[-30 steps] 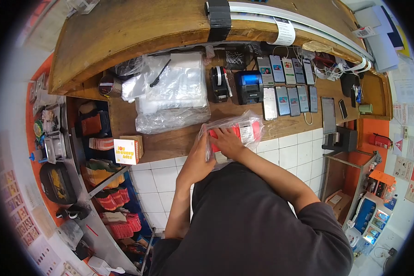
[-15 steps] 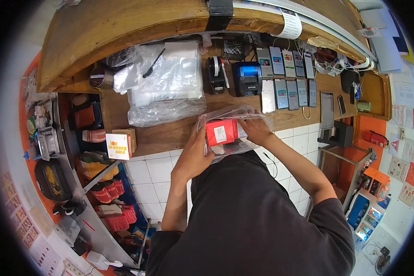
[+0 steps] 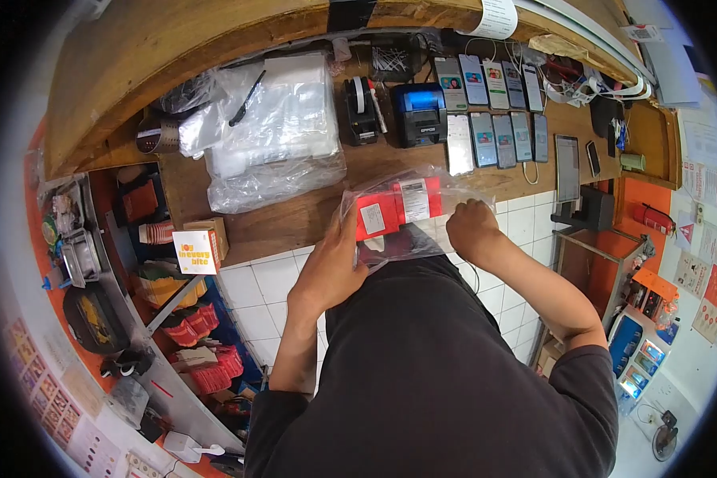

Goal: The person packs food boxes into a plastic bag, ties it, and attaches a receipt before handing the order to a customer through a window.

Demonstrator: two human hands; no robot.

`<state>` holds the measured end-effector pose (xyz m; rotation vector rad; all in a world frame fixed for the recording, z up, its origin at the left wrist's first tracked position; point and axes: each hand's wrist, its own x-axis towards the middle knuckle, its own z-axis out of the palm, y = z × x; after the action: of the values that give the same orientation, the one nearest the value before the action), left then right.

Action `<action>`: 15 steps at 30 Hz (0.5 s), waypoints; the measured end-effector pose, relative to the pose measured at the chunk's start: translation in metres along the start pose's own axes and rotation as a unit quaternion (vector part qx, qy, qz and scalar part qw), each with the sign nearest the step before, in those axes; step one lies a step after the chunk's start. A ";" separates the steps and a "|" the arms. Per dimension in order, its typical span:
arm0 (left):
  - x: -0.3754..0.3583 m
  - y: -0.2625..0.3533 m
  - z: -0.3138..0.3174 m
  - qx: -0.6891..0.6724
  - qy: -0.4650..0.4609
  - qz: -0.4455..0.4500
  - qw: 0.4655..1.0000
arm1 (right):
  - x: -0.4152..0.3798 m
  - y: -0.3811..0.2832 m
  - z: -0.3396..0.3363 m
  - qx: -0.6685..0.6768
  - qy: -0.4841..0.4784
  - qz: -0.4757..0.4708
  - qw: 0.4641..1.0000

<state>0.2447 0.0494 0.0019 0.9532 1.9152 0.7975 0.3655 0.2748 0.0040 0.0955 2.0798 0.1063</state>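
And my right fingers (image 3: 459, 226) curl tight on a clear plastic bag (image 3: 452, 193), straighter left fingers (image 3: 344, 227), grip unclear, flanking its boxy red white-labelled package (image 3: 388, 210)!

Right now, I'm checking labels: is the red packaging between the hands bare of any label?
No: two white labels show on the red packaging.
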 end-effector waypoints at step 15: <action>0.007 0.003 -0.004 0.001 -0.006 0.020 1.000 | 0.102 0.037 0.031 0.218 0.147 -0.164 0.951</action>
<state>0.2399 0.0559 0.0030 0.9986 1.8920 0.8099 0.3440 0.3240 -0.0951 0.0005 2.3538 -0.5772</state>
